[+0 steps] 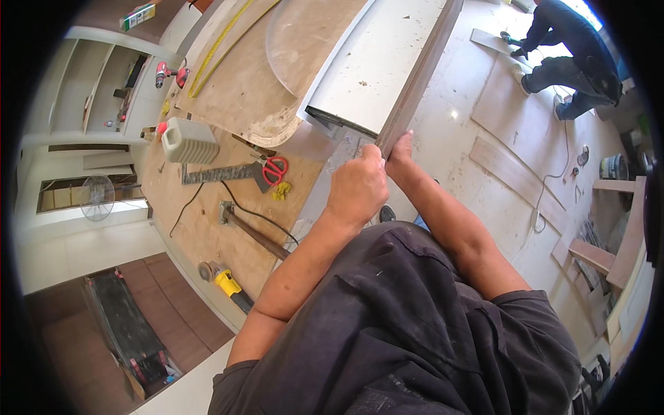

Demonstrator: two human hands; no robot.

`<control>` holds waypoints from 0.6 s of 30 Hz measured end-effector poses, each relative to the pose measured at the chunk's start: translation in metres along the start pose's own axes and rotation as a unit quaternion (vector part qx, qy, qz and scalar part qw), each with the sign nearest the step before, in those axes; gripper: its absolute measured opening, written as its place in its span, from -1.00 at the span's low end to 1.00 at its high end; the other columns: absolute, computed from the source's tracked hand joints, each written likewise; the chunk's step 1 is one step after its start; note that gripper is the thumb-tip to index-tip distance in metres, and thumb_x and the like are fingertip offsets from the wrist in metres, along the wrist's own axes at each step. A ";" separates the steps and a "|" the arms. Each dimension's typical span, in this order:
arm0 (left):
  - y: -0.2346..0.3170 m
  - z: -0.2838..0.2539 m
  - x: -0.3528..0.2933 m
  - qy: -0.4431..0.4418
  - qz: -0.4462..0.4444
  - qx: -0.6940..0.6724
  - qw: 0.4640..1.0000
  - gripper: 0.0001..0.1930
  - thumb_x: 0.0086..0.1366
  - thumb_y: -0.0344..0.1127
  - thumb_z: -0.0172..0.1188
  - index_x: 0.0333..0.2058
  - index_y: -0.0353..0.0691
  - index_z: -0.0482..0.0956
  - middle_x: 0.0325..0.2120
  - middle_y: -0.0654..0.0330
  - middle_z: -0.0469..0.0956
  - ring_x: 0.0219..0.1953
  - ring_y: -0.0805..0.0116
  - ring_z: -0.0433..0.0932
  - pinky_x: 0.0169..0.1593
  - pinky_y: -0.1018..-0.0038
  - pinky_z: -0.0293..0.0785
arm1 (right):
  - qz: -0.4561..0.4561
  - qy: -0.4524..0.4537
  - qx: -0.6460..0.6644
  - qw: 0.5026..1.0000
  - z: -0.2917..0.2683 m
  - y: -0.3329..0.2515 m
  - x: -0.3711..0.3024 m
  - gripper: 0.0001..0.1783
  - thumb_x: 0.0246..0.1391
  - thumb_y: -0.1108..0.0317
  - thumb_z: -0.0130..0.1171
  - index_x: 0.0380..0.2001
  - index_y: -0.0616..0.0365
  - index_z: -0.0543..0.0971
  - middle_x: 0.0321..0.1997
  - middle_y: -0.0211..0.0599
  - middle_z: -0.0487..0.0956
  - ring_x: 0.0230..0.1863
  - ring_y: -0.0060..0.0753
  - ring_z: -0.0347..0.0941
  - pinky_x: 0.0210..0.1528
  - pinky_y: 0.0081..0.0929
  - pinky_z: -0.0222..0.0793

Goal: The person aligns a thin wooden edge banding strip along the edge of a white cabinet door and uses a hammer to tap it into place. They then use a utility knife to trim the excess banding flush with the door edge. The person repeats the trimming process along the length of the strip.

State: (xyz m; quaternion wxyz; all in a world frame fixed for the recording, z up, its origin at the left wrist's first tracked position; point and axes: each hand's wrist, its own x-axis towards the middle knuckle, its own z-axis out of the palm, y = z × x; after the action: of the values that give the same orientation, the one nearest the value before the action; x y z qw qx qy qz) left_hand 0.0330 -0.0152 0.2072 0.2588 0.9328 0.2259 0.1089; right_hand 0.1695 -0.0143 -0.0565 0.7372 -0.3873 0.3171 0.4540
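Note:
A long white panel [377, 66] with a brown wooden edge board [418, 79] lies over the workbench and runs away from me. My left hand [357, 183] is closed in a fist at the near end of the edge board; whatever its fingers grip is hidden. My right hand [401, 149] grips the same near end from the outer right side, its fingers partly behind the board. Sawdust and small chips are scattered on the white face. Left of the panel, a curved plywood piece [283, 117] rests on the bench.
On the plywood bench top [207, 200] lie red-handled scissors [275, 171], a metal square [221, 174], a hammer [252, 232], a yellow angle grinder [227, 282] and a white jug [188, 141]. A red drill [171, 74] is farther back. Another person [577, 59] bends over boards on the floor at right.

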 end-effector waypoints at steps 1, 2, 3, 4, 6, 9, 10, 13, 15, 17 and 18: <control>-0.001 0.000 -0.001 0.003 0.002 0.000 1.000 -0.84 0.42 -0.34 0.14 -0.29 -0.29 0.40 -0.61 -0.20 0.56 -0.46 -0.33 0.60 -0.36 -0.11 0.46 | 0.001 -0.001 -0.003 1.000 0.001 0.001 -0.002 -0.16 0.41 -0.46 -0.45 0.26 -0.05 0.45 0.15 -0.31 0.61 0.03 -0.21 0.58 -0.17 -0.16 0.41; -0.002 0.002 -0.001 0.007 0.004 0.001 1.000 -0.84 0.42 -0.34 0.13 -0.29 -0.29 0.40 -0.61 -0.20 0.56 -0.47 -0.32 0.60 -0.36 -0.11 0.46 | 0.000 0.002 -0.006 1.000 0.001 0.002 -0.004 -0.15 0.41 -0.46 -0.46 0.27 -0.04 0.44 0.16 -0.28 0.61 0.05 -0.19 0.56 -0.12 -0.15 0.40; -0.002 0.003 -0.001 0.010 0.006 0.001 1.000 -0.84 0.42 -0.33 0.12 -0.30 -0.29 0.40 -0.61 -0.20 0.56 -0.47 -0.32 0.60 -0.36 -0.11 0.46 | -0.002 0.006 -0.009 1.000 0.001 0.002 -0.007 -0.14 0.42 -0.46 -0.48 0.28 -0.03 0.44 0.18 -0.26 0.60 0.08 -0.16 0.55 -0.06 -0.14 0.40; -0.003 0.005 -0.002 0.013 0.003 0.002 1.000 -0.84 0.42 -0.33 0.12 -0.30 -0.30 0.40 -0.61 -0.20 0.56 -0.47 -0.31 0.60 -0.36 -0.11 0.47 | -0.005 0.009 -0.014 1.000 0.002 0.002 -0.012 -0.13 0.42 -0.46 -0.50 0.30 -0.02 0.43 0.19 -0.23 0.59 0.11 -0.13 0.53 -0.01 -0.14 0.39; -0.006 0.010 -0.001 0.017 -0.002 0.004 1.000 -0.84 0.41 -0.34 0.10 -0.31 -0.31 0.40 -0.61 -0.21 0.56 -0.47 -0.30 0.60 -0.35 -0.10 0.47 | -0.010 0.010 -0.024 1.000 0.006 0.000 -0.021 -0.11 0.42 -0.45 -0.53 0.32 0.01 0.42 0.23 -0.18 0.58 0.16 -0.08 0.50 0.10 -0.12 0.38; -0.010 0.014 0.001 0.025 0.009 -0.004 1.000 -0.84 0.39 -0.36 0.10 -0.33 -0.33 0.40 -0.61 -0.20 0.57 -0.48 -0.28 0.61 -0.35 -0.10 0.48 | -0.021 0.003 -0.040 0.999 0.012 -0.005 -0.034 -0.07 0.43 -0.45 -0.58 0.36 0.04 0.39 0.27 -0.10 0.56 0.25 0.00 0.46 0.27 -0.10 0.36; -0.009 0.015 0.001 0.027 0.008 0.004 1.000 -0.85 0.39 -0.37 0.10 -0.33 -0.33 0.41 -0.61 -0.20 0.57 -0.48 -0.27 0.61 -0.35 -0.10 0.49 | -0.021 -0.006 -0.045 0.999 0.016 -0.006 -0.041 -0.06 0.43 -0.45 -0.59 0.38 0.05 0.39 0.29 -0.07 0.55 0.27 0.02 0.44 0.33 -0.09 0.35; -0.011 0.015 0.001 0.032 0.007 0.021 0.999 -0.85 0.37 -0.37 0.12 -0.34 -0.34 0.42 -0.61 -0.19 0.57 -0.48 -0.26 0.62 -0.35 -0.08 0.50 | -0.016 -0.050 -0.056 0.997 0.021 -0.011 -0.066 -0.04 0.43 -0.44 -0.63 0.38 0.08 0.40 0.26 -0.06 0.57 0.28 0.03 0.44 0.37 -0.10 0.35; -0.013 0.014 0.001 0.031 0.013 0.023 0.999 -0.84 0.37 -0.36 0.15 -0.33 -0.34 0.44 -0.61 -0.19 0.57 -0.48 -0.26 0.62 -0.36 -0.07 0.50 | -0.022 -0.050 -0.058 0.997 0.025 -0.012 -0.069 -0.04 0.43 -0.43 -0.64 0.37 0.08 0.40 0.25 -0.07 0.58 0.26 0.03 0.45 0.35 -0.10 0.36; -0.009 0.011 -0.003 0.041 0.019 0.005 0.999 -0.82 0.39 -0.32 0.18 -0.32 -0.32 0.45 -0.61 -0.19 0.58 -0.48 -0.27 0.62 -0.37 -0.07 0.49 | -0.040 -0.008 -0.043 0.998 0.022 -0.013 -0.060 -0.05 0.44 -0.43 -0.64 0.38 0.08 0.39 0.29 -0.10 0.55 0.24 0.05 0.46 0.34 -0.08 0.37; -0.007 0.009 -0.006 0.045 0.022 -0.004 0.999 -0.80 0.40 -0.30 0.19 -0.32 -0.32 0.45 -0.61 -0.19 0.58 -0.48 -0.27 0.62 -0.38 -0.07 0.49 | -0.036 0.002 -0.050 0.998 0.023 -0.018 -0.054 -0.10 0.43 -0.43 -0.63 0.32 -0.02 0.43 0.23 -0.22 0.58 0.15 -0.05 0.49 0.16 -0.10 0.37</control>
State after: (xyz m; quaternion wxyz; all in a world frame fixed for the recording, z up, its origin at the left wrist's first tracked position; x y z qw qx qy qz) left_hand 0.0282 -0.0161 0.1953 0.2498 0.9306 0.2162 0.1574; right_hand 0.1674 -0.0232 0.0044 0.7320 -0.4362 0.2812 0.4414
